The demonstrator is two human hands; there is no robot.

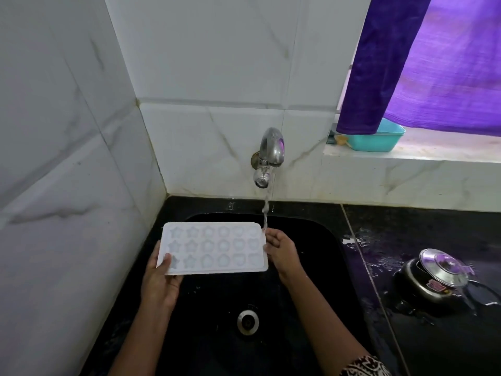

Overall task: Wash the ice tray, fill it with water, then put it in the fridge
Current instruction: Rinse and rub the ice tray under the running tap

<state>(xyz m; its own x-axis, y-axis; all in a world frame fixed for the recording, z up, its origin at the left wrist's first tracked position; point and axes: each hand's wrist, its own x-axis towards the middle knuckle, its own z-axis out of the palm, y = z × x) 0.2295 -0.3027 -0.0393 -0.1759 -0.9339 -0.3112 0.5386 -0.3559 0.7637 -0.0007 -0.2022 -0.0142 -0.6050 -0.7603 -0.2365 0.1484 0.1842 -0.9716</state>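
Note:
A white ice tray [217,248] with star, round and heart moulds is held level over the black sink [320,267]. My left hand [160,280] grips its left end, thumb lying on top. My right hand [280,251] holds its right end. The steel tap [269,153] on the tiled wall is running, and its stream [265,213] falls onto the tray's far right corner, right by my right fingers.
The sink drain [247,321] lies below the tray. On the wet black counter to the right stands a dark pot with a steel lid [436,275]. A teal tub [376,139] sits on the window ledge behind a purple curtain [423,63]. Tiled walls close off the left and back.

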